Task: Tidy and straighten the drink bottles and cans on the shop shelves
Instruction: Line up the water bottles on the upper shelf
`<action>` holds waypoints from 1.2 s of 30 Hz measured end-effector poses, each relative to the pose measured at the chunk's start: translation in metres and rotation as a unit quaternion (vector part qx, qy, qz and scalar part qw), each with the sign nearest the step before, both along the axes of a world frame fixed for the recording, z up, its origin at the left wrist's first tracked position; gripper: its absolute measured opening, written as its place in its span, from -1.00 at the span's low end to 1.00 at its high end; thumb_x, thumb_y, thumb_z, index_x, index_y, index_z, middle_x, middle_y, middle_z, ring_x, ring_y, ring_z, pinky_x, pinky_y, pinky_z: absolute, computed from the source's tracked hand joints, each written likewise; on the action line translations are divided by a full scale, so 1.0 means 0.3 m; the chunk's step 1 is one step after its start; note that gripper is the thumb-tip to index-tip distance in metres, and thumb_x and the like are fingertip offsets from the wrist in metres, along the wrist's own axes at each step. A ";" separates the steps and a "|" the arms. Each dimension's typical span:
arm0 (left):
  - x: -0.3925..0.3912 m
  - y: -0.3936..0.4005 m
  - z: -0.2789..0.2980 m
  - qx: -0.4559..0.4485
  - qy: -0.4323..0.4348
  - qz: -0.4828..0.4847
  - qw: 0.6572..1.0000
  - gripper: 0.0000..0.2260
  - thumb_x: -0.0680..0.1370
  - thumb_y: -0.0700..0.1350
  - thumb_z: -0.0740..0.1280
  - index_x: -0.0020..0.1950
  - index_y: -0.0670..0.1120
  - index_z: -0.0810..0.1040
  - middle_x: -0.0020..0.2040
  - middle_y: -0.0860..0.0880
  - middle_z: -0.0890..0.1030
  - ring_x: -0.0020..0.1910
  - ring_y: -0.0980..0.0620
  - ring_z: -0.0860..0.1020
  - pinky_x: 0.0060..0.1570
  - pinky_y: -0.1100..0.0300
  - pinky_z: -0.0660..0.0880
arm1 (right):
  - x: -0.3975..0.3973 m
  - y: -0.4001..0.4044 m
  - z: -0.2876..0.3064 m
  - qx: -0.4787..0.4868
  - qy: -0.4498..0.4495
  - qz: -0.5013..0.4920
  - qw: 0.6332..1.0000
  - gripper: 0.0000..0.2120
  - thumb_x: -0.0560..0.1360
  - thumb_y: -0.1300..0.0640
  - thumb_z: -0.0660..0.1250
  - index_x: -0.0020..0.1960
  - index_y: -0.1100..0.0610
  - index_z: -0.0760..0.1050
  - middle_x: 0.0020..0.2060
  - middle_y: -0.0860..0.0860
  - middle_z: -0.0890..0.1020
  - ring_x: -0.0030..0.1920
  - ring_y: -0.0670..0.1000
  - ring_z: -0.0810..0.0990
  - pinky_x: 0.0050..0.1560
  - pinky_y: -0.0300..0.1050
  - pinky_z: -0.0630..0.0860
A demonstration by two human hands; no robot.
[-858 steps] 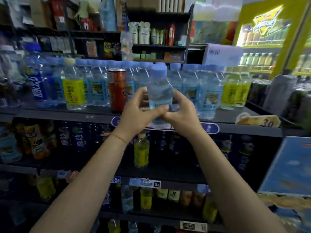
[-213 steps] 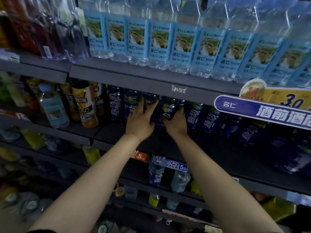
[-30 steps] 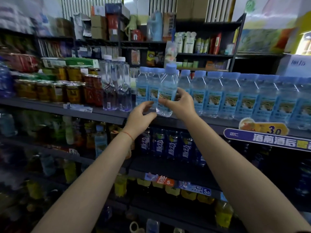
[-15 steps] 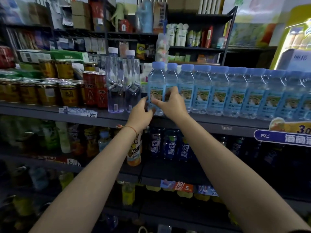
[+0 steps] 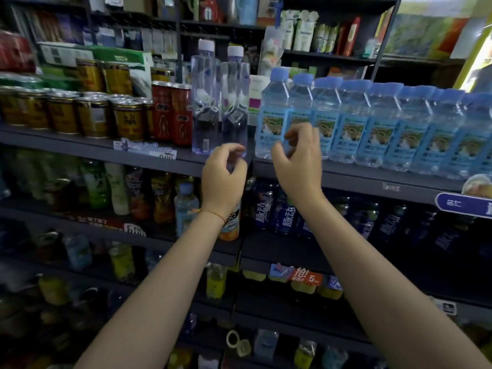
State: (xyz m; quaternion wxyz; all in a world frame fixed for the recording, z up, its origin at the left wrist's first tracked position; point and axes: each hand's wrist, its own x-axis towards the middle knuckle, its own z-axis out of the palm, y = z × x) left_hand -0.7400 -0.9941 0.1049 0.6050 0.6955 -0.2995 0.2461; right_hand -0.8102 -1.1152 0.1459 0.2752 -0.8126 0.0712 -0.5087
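On the left stretch of the upper shelf (image 5: 80,145), gold cans (image 5: 64,113) stand in packed rows, then two red cans (image 5: 171,113), all upright and sealed. Next come two tall clear bottles (image 5: 203,102), white-capped and full of clear liquid, near the shelf's front edge. The left hand (image 5: 222,177) hovers just below the second of them, fingers loosely curled and holding nothing; whether a fingertip touches the bottle's base is hard to tell through the blur. The right hand (image 5: 295,158) hangs before the leftmost of the blue-labelled water bottles (image 5: 271,115), fingers half bent, narrow, also holding nothing. That row runs rightward along the front edge, blue caps on, labels facing out, bottles touching.

The row's end bottle looks set; I'd judge the tall pair next. Grip low on the body, turn labels forward, and slide rather than lift so neighbours stay standing.
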 end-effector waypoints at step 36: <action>0.126 0.374 -0.455 0.070 0.235 -0.098 0.965 -0.51 0.39 -0.14 0.58 0.25 0.08 0.49 0.19 0.10 0.61 0.20 0.13 0.57 0.20 0.06 0.54 | 0.148 0.243 -0.415 0.165 0.373 0.295 0.864 -0.43 0.44 0.22 0.51 0.37 0.07 0.36 0.10 -0.12 0.55 0.10 -0.11 0.58 -0.07 -0.38 0.49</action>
